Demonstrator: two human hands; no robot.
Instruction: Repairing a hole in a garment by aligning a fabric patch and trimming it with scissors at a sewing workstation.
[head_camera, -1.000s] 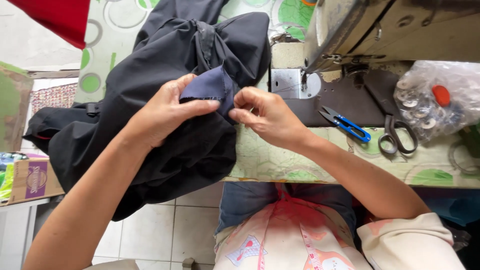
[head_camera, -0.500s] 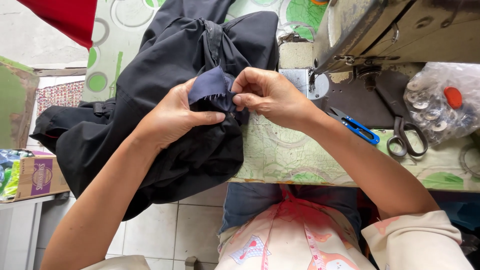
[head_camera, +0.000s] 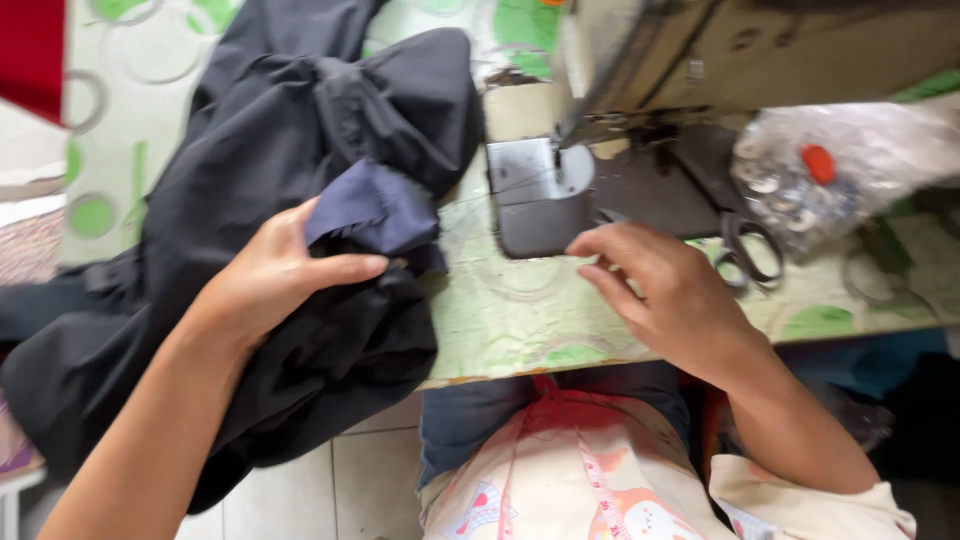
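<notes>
My left hand (head_camera: 270, 280) grips a small navy piece of fabric (head_camera: 375, 210) against a big black garment (head_camera: 300, 130), which is bunched on the left of the table and hangs over its front edge. My right hand (head_camera: 670, 290) is off the cloth. It hovers palm down with bent fingers over the table, just right of the sewing machine's grey needle plate (head_camera: 535, 185). Whatever lies beneath its fingers is hidden.
The sewing machine (head_camera: 760, 50) fills the upper right. Black-handled scissors (head_camera: 750, 250) lie beside my right hand, and a clear plastic bag of small parts (head_camera: 840, 170) sits further right. The table (head_camera: 520, 320) has a green-patterned cover. A red cloth (head_camera: 30, 50) is at the top left.
My right hand has let go of the navy piece and moved right to the spot beside the needle plate. My left hand still holds the fabric.
</notes>
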